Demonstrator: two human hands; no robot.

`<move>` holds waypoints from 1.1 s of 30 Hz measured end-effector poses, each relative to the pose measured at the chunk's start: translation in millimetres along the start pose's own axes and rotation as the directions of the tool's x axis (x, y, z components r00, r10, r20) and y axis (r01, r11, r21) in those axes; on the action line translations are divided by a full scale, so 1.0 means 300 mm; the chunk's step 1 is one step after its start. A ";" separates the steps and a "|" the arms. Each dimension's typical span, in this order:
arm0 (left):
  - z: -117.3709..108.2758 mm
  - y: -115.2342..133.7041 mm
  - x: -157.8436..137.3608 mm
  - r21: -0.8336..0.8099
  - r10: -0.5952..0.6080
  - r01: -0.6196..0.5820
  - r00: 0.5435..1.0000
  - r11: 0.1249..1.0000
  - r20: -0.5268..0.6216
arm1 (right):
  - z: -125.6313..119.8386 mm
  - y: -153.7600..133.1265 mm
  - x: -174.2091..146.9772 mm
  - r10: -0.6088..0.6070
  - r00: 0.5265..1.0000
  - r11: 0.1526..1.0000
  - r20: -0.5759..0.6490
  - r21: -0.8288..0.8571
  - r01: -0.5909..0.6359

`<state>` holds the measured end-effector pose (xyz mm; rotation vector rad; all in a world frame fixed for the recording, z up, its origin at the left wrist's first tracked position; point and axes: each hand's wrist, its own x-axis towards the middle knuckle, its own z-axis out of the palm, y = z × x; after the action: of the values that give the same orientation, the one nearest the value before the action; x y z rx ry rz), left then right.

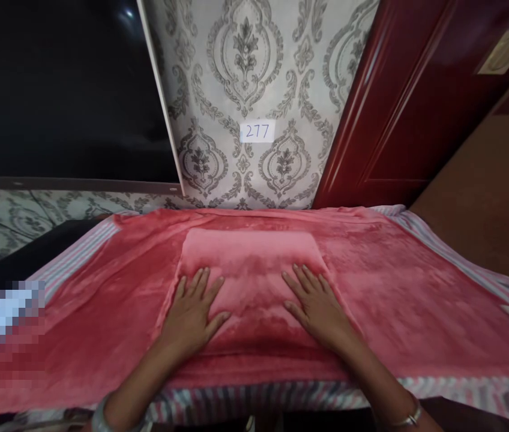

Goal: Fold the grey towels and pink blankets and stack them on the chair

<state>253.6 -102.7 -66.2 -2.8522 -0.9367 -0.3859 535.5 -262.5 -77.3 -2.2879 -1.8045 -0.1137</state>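
Note:
A pink plush cloth (249, 246), roughly rectangular with a fuzzy edge, lies on a larger red plush blanket (398, 300) with a striped border. Its near part looks darker red, and I cannot tell whether it is folded. My left hand (195, 309) rests palm down on the cloth's left side, fingers spread. On the right side of the same cloth my right hand (315, 306) lies flat, fingers apart and pointing away from me. Neither hand grips anything. Both palms are hidden against the fabric.
Behind the blanket stands a patterned wall (245, 78) with a paper label (257, 131) reading 277. A large dark screen (65, 90) is at the upper left. To the right is a dark red door frame (353, 108). The blanket's striped edge (254, 399) runs along the front.

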 end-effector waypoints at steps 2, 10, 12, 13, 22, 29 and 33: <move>-0.008 -0.025 -0.022 0.022 -0.104 0.104 0.995 0.994 -0.002 | 0.013 0.039 -0.030 0.046 0.998 0.999 -0.041 -0.010 -0.046; 0.000 -0.140 -0.105 -0.026 -0.289 0.293 0.952 0.956 0.102 | 0.043 0.115 -0.070 0.111 0.992 0.990 -0.062 0.094 -0.105; -0.019 -0.154 -0.106 0.001 -0.305 0.306 0.950 0.952 0.072 | 0.014 0.117 -0.059 0.102 0.993 0.990 -0.058 0.102 -0.096; -0.037 -0.154 -0.099 0.014 -0.306 0.306 0.951 0.952 0.042 | -0.006 0.110 -0.050 0.092 0.993 0.991 -0.070 0.102 -0.084; -0.186 0.079 0.290 -0.280 0.256 -0.200 0.950 0.939 0.180 | -0.125 -0.215 0.100 -0.468 0.880 0.846 -0.081 0.246 0.473; -0.011 0.055 0.472 -0.347 0.471 -0.380 0.851 0.858 0.231 | -0.025 -0.229 0.082 -0.454 0.891 0.859 -0.003 0.266 0.438; 0.021 0.009 0.508 -0.278 0.453 -0.387 0.861 0.879 0.234 | -0.017 -0.221 0.077 -0.464 0.886 0.857 0.025 0.268 0.441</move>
<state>375.0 -17.3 -30.5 -3.2650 -0.2762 -0.0170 477.4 -227.3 -59.2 -1.6834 -2.2277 0.1415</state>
